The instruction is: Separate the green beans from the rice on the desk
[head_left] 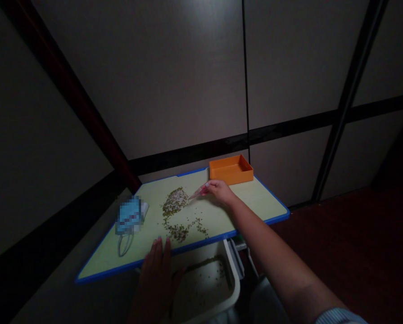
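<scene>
The right hand [221,191] pinches a slender, pale pinkish tool [195,195], perhaps tweezers, between thumb and fingers, its tip pointing to the person's left, just beside a loose heap of tiny green and pale grains [175,201] on the pale yellow, blue-edged table [221,220]. More grains lie scattered nearer the person than the grip; just beyond it sits an open orange rectangular box [231,173]. The left hand [156,265] lies at the near edge, fingers extended, pinching nothing visible, beside a white rounded tub [235,288] below. The tool looks light and fairly stiff, best taken well back from its tip; its material is too dim to tell. The grains seem dry, hard and almost weightless, likely to roll or skid under a pinch, so each suits a gentle hold across its middle.
</scene>
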Motion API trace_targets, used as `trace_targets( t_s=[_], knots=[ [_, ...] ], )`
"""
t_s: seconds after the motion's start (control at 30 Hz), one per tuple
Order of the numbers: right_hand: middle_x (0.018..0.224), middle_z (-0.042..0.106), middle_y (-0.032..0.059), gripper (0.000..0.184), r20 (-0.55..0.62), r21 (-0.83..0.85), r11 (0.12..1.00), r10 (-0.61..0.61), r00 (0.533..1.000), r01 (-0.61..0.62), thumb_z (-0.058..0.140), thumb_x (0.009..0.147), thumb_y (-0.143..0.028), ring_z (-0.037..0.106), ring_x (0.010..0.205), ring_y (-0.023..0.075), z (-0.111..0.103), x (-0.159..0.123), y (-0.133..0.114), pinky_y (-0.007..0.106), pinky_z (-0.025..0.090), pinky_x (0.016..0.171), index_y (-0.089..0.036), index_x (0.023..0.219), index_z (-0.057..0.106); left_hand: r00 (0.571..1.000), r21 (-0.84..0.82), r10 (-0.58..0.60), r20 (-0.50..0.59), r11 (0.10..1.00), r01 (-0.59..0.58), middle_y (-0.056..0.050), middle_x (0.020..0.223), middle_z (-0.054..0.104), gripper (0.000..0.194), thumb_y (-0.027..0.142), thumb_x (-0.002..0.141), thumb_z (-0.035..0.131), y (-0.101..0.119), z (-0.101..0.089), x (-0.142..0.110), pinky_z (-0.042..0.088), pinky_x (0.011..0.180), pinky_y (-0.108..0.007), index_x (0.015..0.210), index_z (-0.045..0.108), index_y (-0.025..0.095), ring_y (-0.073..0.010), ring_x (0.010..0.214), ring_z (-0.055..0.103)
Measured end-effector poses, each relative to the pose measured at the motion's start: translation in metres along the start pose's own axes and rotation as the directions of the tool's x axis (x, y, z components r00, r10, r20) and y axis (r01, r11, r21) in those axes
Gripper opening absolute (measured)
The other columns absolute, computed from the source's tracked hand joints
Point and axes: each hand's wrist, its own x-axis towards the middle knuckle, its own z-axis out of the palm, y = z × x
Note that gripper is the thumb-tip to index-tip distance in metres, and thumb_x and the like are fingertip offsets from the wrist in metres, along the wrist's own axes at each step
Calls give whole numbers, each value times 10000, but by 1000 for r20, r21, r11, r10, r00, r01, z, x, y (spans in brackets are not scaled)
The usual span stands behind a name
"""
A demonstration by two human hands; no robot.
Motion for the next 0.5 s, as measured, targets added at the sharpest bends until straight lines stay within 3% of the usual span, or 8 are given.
trace_targets(
  t_s=[0.13, 0.23, 0.4, 0.5],
  knots=[
    [641, 688, 12, 393, -103, -10, 998, -55, 993, 54, 858, 556, -443, 623, 602, 124, -2, 0, 0, 259, 456, 635, -158, 696, 627, 1000, 8, -2, 14, 1000, 2, -223, 1486, 454, 789, 546, 838, 439, 0, 0, 0, 395, 1087, -500, 1484, 249, 135, -348, 1385, 427],
    [583, 653, -26, 352, -116, -14, 999, -54, 992, 53, 840, 543, -336, 605, 562, 115, -3, 0, 0, 239, 436, 602, -173, 743, 599, 1000, 10, -11, 14, 1000, 11, -223, 1480, 464, 797, 560, 829, 444, 0, 2, 0, 400, 1088, -507, 1480, 263, 138, -348, 1383, 434],
    [500, 588, -104, 580, -23, -38, 999, 26, 999, -27, 758, 583, -225, 558, 460, 117, -2, -3, -2, 216, 390, 510, -202, 1130, 567, 999, 21, -3, 32, 1000, 2, -226, 1485, 458, 772, 536, 839, 438, 0, 0, 0, 409, 1079, -505, 1477, 274, 134, -349, 1395, 421],
    [495, 561, -96, 419, -70, -72, 995, 59, 996, -64, 751, 606, -227, 513, 434, 91, -2, -4, 0, 203, 363, 475, -172, 996, 609, 999, 6, -10, 40, 1000, 10, -224, 1500, 441, 777, 544, 840, 435, 1, -2, 0, 401, 1087, -506, 1481, 267, 140, -348, 1403, 410]
  ],
)
